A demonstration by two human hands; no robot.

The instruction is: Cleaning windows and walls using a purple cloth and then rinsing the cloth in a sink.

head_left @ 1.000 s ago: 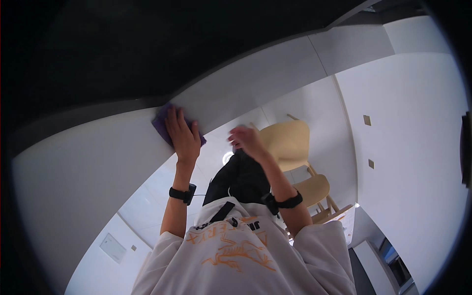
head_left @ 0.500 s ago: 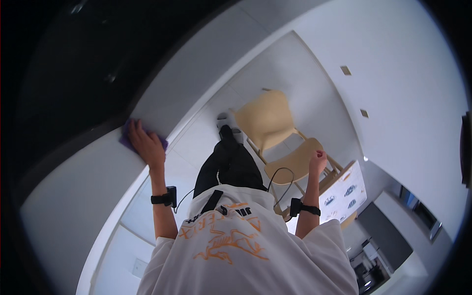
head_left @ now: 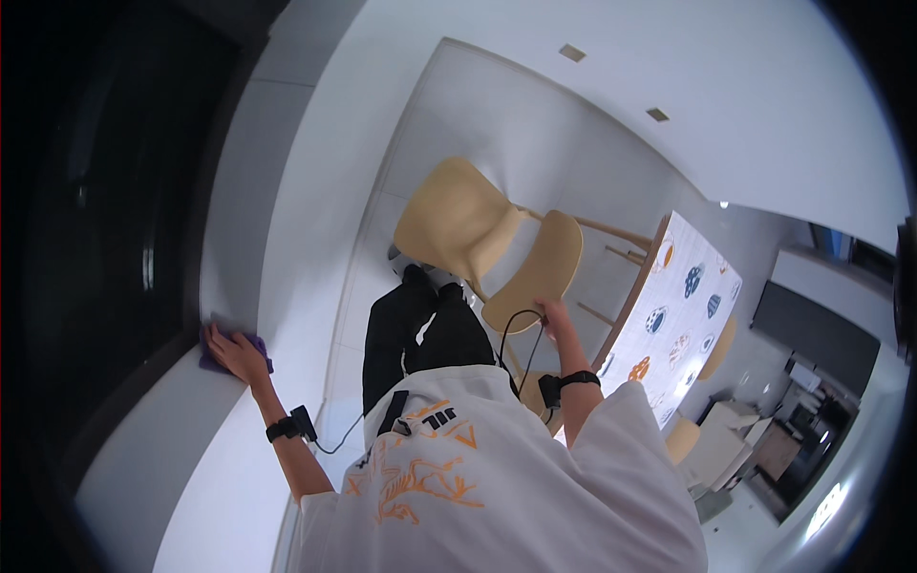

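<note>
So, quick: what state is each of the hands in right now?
Left hand: open, fingers spread over a purple cloth on the pale ledge.
Right hand: at the tan curved chair's edge; grip can't be told.

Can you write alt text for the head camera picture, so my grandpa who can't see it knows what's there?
A person's left hand lies on a purple cloth on a pale ledge beside a dark surface. Their right hand is at the edge of a tan chair, near a table with a colourful patterned top.
</note>
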